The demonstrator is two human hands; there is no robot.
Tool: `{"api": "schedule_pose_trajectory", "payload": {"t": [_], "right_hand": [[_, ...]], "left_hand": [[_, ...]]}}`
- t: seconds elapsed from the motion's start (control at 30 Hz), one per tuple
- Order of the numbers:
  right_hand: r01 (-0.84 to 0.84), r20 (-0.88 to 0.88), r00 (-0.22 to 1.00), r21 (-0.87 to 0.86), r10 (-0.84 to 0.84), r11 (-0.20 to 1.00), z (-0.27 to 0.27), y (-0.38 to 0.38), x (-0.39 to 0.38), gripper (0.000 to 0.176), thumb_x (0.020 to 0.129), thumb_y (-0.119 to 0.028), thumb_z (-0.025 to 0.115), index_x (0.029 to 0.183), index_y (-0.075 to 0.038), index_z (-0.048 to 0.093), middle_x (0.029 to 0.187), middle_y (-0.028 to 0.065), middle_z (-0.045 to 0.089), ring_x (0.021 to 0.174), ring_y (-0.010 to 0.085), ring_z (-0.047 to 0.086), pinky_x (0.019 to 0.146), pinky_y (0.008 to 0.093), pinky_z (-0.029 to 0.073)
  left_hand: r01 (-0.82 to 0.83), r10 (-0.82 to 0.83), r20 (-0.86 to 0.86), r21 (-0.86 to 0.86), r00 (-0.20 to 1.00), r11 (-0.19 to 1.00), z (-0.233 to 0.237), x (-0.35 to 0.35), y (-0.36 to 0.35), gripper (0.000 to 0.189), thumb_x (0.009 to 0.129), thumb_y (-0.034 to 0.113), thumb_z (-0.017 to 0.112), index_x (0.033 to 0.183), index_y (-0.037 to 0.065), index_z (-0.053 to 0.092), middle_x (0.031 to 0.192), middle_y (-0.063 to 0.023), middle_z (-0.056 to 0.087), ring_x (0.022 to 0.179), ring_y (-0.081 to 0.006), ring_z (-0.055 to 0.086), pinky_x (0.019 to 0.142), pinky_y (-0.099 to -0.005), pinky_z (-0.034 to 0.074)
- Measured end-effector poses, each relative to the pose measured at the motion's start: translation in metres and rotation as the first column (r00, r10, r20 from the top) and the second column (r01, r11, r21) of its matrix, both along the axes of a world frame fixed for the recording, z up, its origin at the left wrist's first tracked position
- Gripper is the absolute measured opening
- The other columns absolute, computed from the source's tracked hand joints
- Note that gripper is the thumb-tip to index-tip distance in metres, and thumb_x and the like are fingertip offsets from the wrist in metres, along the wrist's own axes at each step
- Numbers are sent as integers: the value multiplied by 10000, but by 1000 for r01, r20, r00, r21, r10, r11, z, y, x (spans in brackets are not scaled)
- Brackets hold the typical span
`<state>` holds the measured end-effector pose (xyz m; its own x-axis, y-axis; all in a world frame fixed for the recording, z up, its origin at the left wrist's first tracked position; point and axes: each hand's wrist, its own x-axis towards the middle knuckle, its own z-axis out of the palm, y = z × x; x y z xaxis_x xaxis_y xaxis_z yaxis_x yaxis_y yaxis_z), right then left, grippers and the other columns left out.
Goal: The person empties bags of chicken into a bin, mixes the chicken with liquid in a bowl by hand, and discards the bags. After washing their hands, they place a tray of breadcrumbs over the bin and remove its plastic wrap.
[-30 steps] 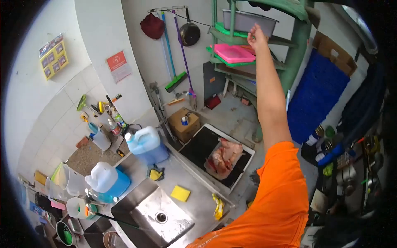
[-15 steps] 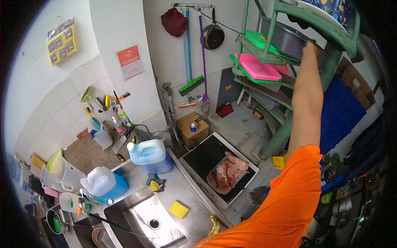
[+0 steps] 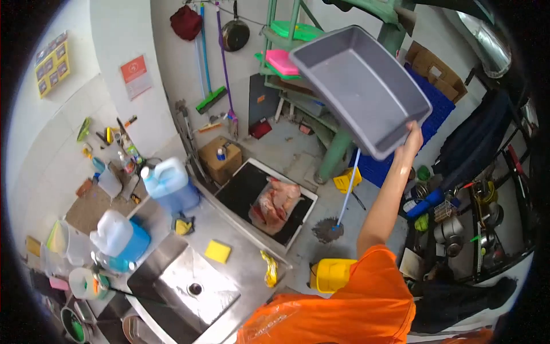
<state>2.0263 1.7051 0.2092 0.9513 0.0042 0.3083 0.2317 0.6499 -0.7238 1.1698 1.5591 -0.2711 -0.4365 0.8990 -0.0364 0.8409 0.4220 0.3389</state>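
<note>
A grey rectangular plastic tub [image 3: 366, 86] is held up in the air on the right, its open top turned toward me and nothing inside it. My right hand [image 3: 411, 139] is closed around the rim at its near right corner, the arm stretched out from an orange sleeve. Behind the tub stands the green shelf [image 3: 283, 80], with pink [image 3: 281, 61] and green lids [image 3: 295, 30] on it. My left hand is out of view.
Below left is a steel sink [image 3: 195, 286] with a yellow sponge [image 3: 218, 251] and blue-liquid jugs [image 3: 170, 184] beside it. Bagged raw meat [image 3: 276, 203] lies on a black-topped surface [image 3: 240, 186]. A mop [image 3: 328, 229] and yellow bucket [image 3: 333, 275] stand on the floor.
My right hand has pulled the grey tub off the green shelf, bringing it nearer and tilting its opening toward me. The view has swung to the right.
</note>
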Motion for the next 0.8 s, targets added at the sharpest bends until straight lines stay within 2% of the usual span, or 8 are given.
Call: {"api": "schedule_pose_trajectory", "payload": {"t": [0.1,0.13,0.17,0.2,0.4,0.57,0.73,0.8], "right_hand": [[-36,-77,997,-185,22,982,-41,-61,-91,221,698,-72,576,913,-38,613,914,67,587,830,218,576,738,354,477],[-72,-91,995,-262,49,962,-60,-78,-114,217,689,-84,583,902,-51,607,892,58,575,807,209,564,727,346,470],[-153,-99,986,-263,132,953,-78,-93,-143,203,681,-102,597,880,-63,598,877,50,561,799,204,552,727,340,462],[-243,-104,969,-255,224,936,-94,-104,-172,192,674,-120,611,859,-74,590,861,42,547,791,198,540,728,334,454],[-398,35,824,-674,565,623,-223,-142,-311,63,732,-134,564,764,-80,560,840,17,529,811,173,511,778,298,413],[-835,-243,187,-550,952,23,-217,-160,-538,162,721,-167,571,826,-46,597,841,68,533,792,193,533,735,299,444],[-780,-789,-175,-255,590,-572,-221,-206,-723,351,740,-255,590,1014,-37,599,899,99,596,789,213,580,709,315,481],[-752,-761,-248,-240,600,-615,-222,-236,-798,390,751,-295,591,1040,-33,595,927,101,603,807,221,588,709,319,485]], "left_hand": [[-99,87,188,54,978,994,-110,-83,-65,517,826,332,690,1111,-86,582,1074,-292,613,1022,-429,567,869,-473,470],[-328,137,696,148,705,933,-124,-79,-86,515,826,332,690,1108,-86,584,1067,-290,619,1015,-427,573,866,-471,472],[-49,50,316,-10,947,999,2,-37,-96,461,849,333,662,1027,-90,614,1033,-283,616,986,-419,570,864,-482,454],[-92,89,188,5,978,996,39,-16,-98,413,861,314,652,964,-85,623,1001,-276,613,954,-412,576,863,-478,449],[-310,121,554,260,823,915,135,4,-190,344,925,219,607,699,-40,629,692,-174,626,647,-300,626,639,-406,492],[-557,320,636,212,702,803,124,-33,-318,499,996,353,461,733,-37,628,628,-123,624,627,-227,651,574,-335,493],[-821,473,799,45,371,569,128,-94,-402,496,1015,380,428,809,-36,603,601,-104,603,579,-177,644,566,-332,495],[-860,498,802,36,329,510,112,-136,-430,492,1014,383,432,813,-36,594,624,-94,599,582,-163,637,568,-322,493]]}}
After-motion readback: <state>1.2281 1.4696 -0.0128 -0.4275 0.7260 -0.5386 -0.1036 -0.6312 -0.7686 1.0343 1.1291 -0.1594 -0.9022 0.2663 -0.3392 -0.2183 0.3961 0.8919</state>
